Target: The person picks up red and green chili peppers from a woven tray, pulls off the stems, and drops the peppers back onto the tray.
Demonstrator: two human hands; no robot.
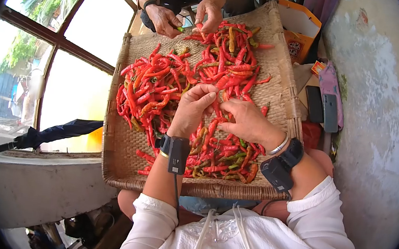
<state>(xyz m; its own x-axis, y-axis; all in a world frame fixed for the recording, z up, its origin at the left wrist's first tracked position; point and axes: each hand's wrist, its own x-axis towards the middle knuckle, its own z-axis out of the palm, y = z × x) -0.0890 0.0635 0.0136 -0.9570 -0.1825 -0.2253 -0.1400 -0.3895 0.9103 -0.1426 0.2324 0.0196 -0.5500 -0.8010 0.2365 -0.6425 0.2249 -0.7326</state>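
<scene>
Over the middle of a woven tray (285, 60), my left hand (194, 108) and my right hand (250, 123) meet with fingertips almost touching. Both are closed in a pinch around a red chili pepper (217, 108), whose stem end is mostly hidden by my fingers. Beneath and around them lie heaps of red chili peppers (153, 77), with some greenish and brownish ones among them. Another person's hands, a hand (164, 20) and a second hand (210, 13), are at the far edge; a green stem or pepper shows at the fingers of one, a red pepper at the other.
A dark folded umbrella (60, 134) lies on the sill by the window (54, 36), left of the tray. To the right are two phones (330, 112), a pink cloth (332, 80) and an orange box (302, 25) beside the wall (377, 120).
</scene>
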